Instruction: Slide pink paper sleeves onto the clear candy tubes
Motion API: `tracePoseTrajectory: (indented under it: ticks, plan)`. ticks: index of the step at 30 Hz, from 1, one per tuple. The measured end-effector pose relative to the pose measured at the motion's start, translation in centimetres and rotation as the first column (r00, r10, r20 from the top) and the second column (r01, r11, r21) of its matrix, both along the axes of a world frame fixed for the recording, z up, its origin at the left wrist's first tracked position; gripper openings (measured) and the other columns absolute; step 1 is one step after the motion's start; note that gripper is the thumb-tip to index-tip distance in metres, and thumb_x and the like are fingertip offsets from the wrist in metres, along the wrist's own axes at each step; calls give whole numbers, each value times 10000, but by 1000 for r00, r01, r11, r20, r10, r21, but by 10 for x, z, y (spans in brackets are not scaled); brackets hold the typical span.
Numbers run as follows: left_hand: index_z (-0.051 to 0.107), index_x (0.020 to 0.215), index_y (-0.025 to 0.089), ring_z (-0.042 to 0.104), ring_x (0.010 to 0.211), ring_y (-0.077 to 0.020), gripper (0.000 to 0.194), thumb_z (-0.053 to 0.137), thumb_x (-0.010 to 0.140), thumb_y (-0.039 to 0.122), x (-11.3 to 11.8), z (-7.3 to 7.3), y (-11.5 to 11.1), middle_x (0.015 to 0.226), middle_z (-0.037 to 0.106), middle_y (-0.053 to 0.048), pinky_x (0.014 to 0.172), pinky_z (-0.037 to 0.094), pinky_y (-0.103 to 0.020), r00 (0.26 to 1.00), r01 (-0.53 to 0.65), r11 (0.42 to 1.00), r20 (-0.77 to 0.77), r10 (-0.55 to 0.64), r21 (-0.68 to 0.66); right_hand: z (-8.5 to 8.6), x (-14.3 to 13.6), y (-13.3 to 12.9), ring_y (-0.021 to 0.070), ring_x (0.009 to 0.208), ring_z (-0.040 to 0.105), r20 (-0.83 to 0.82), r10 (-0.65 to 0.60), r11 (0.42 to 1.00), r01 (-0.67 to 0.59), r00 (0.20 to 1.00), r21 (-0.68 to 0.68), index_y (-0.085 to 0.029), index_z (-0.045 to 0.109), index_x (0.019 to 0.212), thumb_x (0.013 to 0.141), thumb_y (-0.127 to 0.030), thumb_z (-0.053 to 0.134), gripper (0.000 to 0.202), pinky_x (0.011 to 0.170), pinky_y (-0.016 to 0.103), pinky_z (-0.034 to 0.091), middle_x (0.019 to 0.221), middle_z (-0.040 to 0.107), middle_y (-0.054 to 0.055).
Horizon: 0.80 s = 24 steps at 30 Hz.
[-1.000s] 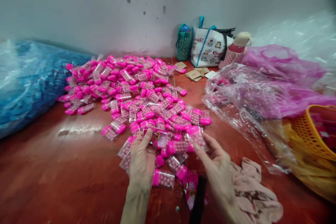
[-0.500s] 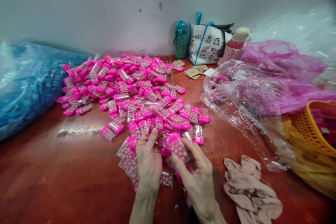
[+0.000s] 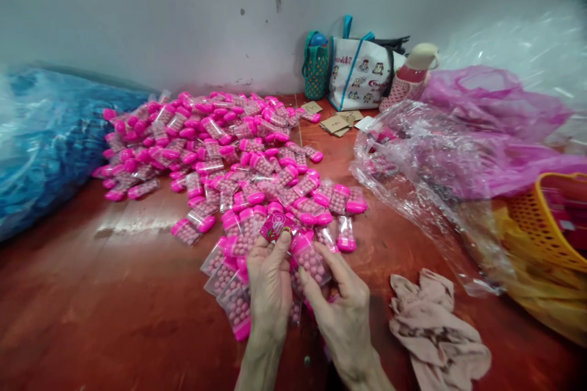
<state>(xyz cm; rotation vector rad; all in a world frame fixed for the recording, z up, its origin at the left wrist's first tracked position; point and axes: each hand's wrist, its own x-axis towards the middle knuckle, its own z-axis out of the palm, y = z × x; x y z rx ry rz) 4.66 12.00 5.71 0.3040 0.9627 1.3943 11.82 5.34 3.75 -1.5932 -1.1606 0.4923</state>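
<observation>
Between thumb and fingers, my left hand (image 3: 270, 278) pinches a small dark pink printed label (image 3: 274, 226). My right hand (image 3: 342, 299) grips a clear pink-capped container (image 3: 310, 259) filled with pink balls, close beside the label. Under and around both hands lie several similar flat containers (image 3: 237, 308). A large heap of pink-capped containers (image 3: 215, 128) spreads beyond them on the reddish-brown surface.
On the left is a large blue bag (image 3: 50, 140). A printed tote (image 3: 360, 73), a bottle in a green holder (image 3: 316, 67) and cardboard pieces (image 3: 337, 124) stand or lie at the back. Clear plastic (image 3: 413, 165), a yellow basket (image 3: 541, 220) and a cloth (image 3: 438, 330) are right.
My left hand has shifted slightly right and tilted the label, so its printed face shows now. The container stays in my right hand. The view has moved slightly.
</observation>
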Motion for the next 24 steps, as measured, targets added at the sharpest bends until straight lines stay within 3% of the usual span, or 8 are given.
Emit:
tracePoseTrajectory:
  ticks: [3,5,10,12,15,20,22,24]
  plan:
    - [645,715,148,643,625,-120,152,740,613,89,0,-3,-2,657,684,12,728,516,-261,996,79,997,29,-79,-7,-1,0,-2,235,970,633,-78,14,999,-16,997,-34,-150,612,1125,758,-187,611,368,874,352,501,1079,673,92]
    - [654,796,153,661,691,-151,193,739,627,111,-1,-6,0,704,697,-5,755,516,-287,992,119,993,52,-119,-4,-1,0,-4,239,1011,618,-217,37,995,-57,975,-88,-171,596,1158,767,-219,622,395,902,360,485,1113,661,80]
    - [662,882,131,671,790,-222,276,753,630,200,-5,-13,0,757,712,-51,787,514,-348,973,215,976,87,-212,-28,-3,-1,-7,222,1075,587,-563,75,978,-170,823,-118,-225,565,1203,791,-270,625,419,939,340,462,1151,650,34]
    - [674,848,116,669,810,-239,250,746,642,240,-3,-14,-2,754,713,-65,795,510,-362,971,230,972,85,-225,-49,-6,-2,-7,218,1072,590,-586,74,979,-171,807,-112,-237,575,1190,790,-268,631,405,944,337,457,1145,654,24]
    - [686,806,111,663,835,-250,221,730,663,272,-2,-11,-6,750,714,-74,809,502,-367,972,229,971,71,-224,-64,-9,-3,-7,221,1084,581,-524,53,984,-133,850,-117,-253,596,1166,781,-255,643,388,962,346,441,1161,645,19]
    - [689,878,140,649,892,-244,191,696,707,225,-10,-5,-8,823,718,-70,854,478,-374,942,322,946,113,-317,-30,-10,-1,-8,230,1080,584,-466,57,990,-111,883,-90,-276,622,1138,739,-212,680,408,968,355,435,1162,645,17]
    - [679,941,169,645,908,-239,241,698,709,230,-15,-5,-9,858,719,-59,872,467,-380,937,330,944,127,-326,-13,-10,0,-8,229,1042,609,-568,71,984,-151,820,-95,-282,644,1105,722,-211,699,393,941,347,459,1110,674,14]
    - [671,979,182,640,926,-245,302,713,693,268,-18,-5,-11,891,717,-63,888,457,-388,929,349,937,130,-348,17,-10,0,-7,223,970,647,-712,77,979,-188,698,-78,-282,664,1069,705,-214,716,374,890,331,496,1026,710,12]
